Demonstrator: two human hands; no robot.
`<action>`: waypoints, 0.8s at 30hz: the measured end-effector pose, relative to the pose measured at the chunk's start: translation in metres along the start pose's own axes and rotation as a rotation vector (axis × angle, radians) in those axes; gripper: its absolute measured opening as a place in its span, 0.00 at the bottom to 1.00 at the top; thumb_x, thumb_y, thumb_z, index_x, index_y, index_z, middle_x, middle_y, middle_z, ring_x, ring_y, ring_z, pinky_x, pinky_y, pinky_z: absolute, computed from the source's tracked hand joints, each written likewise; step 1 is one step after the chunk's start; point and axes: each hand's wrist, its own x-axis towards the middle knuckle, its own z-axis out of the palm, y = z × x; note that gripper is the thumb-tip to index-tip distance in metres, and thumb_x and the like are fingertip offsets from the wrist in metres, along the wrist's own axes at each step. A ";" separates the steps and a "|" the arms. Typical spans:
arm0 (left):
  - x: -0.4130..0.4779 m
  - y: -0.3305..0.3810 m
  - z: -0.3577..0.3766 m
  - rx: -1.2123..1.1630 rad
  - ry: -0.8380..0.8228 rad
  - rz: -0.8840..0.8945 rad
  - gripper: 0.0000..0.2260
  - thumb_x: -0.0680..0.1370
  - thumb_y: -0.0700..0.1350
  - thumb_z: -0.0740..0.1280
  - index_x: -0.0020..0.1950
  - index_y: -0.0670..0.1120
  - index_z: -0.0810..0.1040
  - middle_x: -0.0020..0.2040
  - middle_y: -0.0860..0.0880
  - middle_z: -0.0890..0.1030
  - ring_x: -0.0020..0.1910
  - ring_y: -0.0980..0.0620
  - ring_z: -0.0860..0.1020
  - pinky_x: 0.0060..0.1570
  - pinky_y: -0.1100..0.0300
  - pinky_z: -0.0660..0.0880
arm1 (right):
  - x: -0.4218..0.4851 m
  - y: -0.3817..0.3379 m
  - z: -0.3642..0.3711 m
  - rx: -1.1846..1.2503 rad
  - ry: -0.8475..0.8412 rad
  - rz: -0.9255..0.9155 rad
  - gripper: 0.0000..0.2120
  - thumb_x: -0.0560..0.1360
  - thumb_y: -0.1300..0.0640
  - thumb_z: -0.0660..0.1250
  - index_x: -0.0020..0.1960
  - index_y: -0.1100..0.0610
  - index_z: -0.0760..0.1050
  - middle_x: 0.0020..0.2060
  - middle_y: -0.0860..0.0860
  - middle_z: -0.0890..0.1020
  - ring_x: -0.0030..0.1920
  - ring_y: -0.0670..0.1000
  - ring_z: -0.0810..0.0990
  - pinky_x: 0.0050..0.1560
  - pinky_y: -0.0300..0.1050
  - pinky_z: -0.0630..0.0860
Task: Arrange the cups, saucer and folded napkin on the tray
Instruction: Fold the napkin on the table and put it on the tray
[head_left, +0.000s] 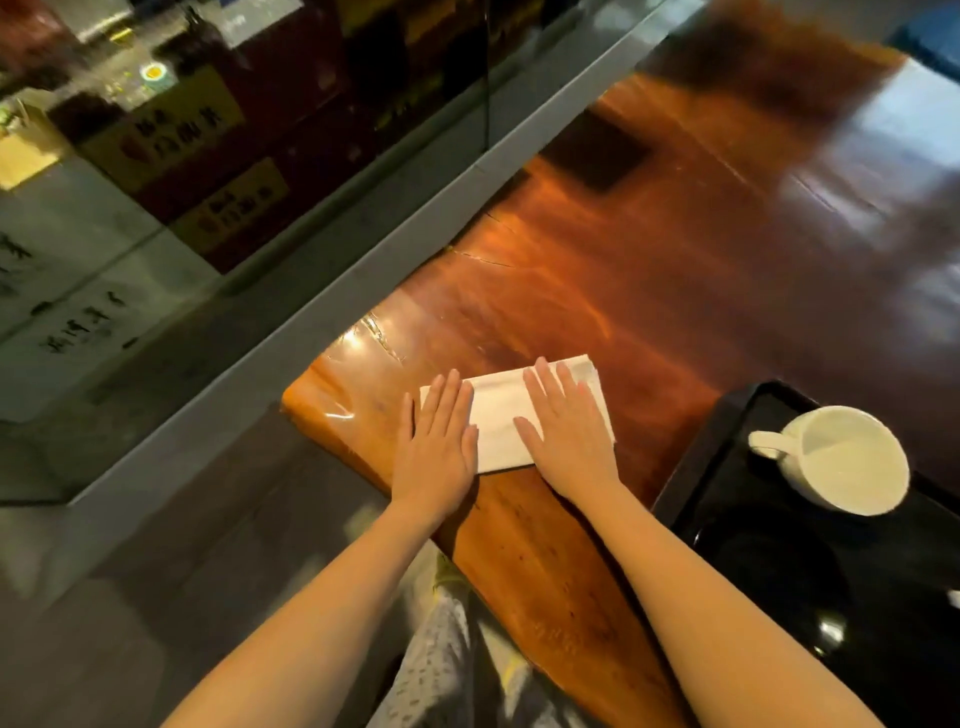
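Both hands lie flat on a white folded napkin (501, 415) that rests on the glossy reddish-brown wooden surface (649, 291), close to its near-left corner. The left hand (435, 451) is spread palm down, fingers together and pointing away from the person, covering the napkin's left end and spilling partly onto the bare wood beside it. The right hand (569, 434) is likewise open and flat, fingers slightly fanned, pressing on the right half of the napkin; neither hand pinches or grips anything. A strip of napkin shows between the two hands, and its far right corner pokes out beyond the right fingertips. The napkin is a long rectangle, lying at a slant to the surface's edge. To the right, well apart from the napkin, a black tray (691, 483) sits on the same surface, its rim near the right forearm. A white cup (847, 462) stands upright on the tray, its handle turned left toward the napkin; the inside looks empty. A small white bit shows at the tray's right edge, cut off by the frame, and what it is I cannot tell. Beyond the surface's left edge runs a grey ledge (395, 218) with glass behind it, showing yellow signs with dark lettering. Below, the person's light patterned clothing is visible between the forearms.
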 end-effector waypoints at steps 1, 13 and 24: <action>0.000 0.001 0.000 0.001 -0.007 0.002 0.24 0.81 0.54 0.44 0.76 0.50 0.52 0.76 0.52 0.47 0.76 0.52 0.46 0.74 0.47 0.46 | -0.001 0.004 -0.001 -0.008 0.002 0.027 0.30 0.78 0.39 0.42 0.77 0.50 0.45 0.77 0.50 0.50 0.77 0.53 0.49 0.73 0.49 0.42; 0.003 0.011 -0.036 -0.602 0.088 -0.445 0.26 0.79 0.49 0.60 0.75 0.48 0.56 0.75 0.46 0.60 0.74 0.46 0.59 0.72 0.50 0.54 | -0.014 -0.002 -0.007 0.019 0.051 0.278 0.35 0.76 0.35 0.38 0.77 0.53 0.41 0.77 0.53 0.48 0.77 0.55 0.48 0.75 0.52 0.45; 0.028 0.025 -0.066 -0.958 -0.039 -0.446 0.14 0.78 0.45 0.62 0.63 0.50 0.70 0.50 0.55 0.74 0.46 0.59 0.74 0.39 0.71 0.69 | -0.023 -0.019 -0.016 0.008 0.046 0.236 0.34 0.77 0.38 0.53 0.77 0.53 0.49 0.76 0.58 0.52 0.76 0.61 0.51 0.73 0.61 0.49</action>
